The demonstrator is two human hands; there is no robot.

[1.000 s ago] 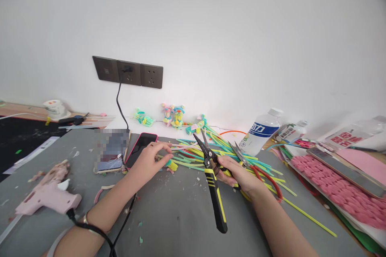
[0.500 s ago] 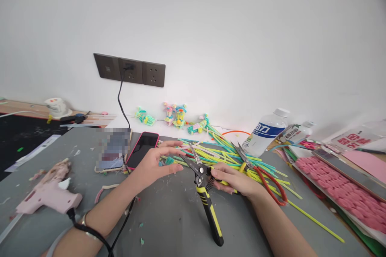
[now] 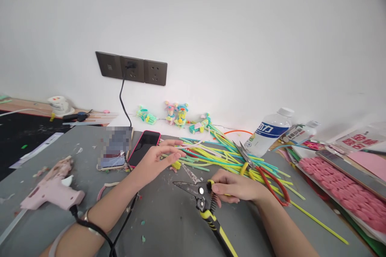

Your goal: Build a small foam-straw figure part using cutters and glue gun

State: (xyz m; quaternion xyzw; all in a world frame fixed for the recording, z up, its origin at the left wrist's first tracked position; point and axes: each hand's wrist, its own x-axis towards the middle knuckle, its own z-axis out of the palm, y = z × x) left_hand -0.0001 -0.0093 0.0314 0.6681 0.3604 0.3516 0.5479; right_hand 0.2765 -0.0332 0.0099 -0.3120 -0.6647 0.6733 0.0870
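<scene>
My right hand [image 3: 230,186] is closed round one handle of the wire cutters [image 3: 200,196], which have black and yellow grips and a spring. Their jaws stand apart, pointing left toward my other hand, and the second handle hangs down at the front. My left hand [image 3: 161,158] is bent with thumb and fingers close together over a small yellow pipe-cleaner piece [image 3: 175,165]; the fingers hide most of it. Behind both hands lies a heap of yellow, green and teal pipe cleaners [image 3: 217,152]. Red-handled scissors [image 3: 250,163] rest on that heap, blades spread.
A pink glue gun [image 3: 52,192] lies at left, its black cord under my left forearm. A pink-edged phone [image 3: 144,146] lies behind my left hand. Small pipe-cleaner figures [image 3: 176,114] stand by the wall. At right are a bottle [image 3: 268,132] and pink braided material [image 3: 340,188].
The wire cutters have tilted and dropped lower, jaws swinging left. My left thumb has closed toward the fingers, and the yellow piece now shows beneath them. The view has shifted slightly.
</scene>
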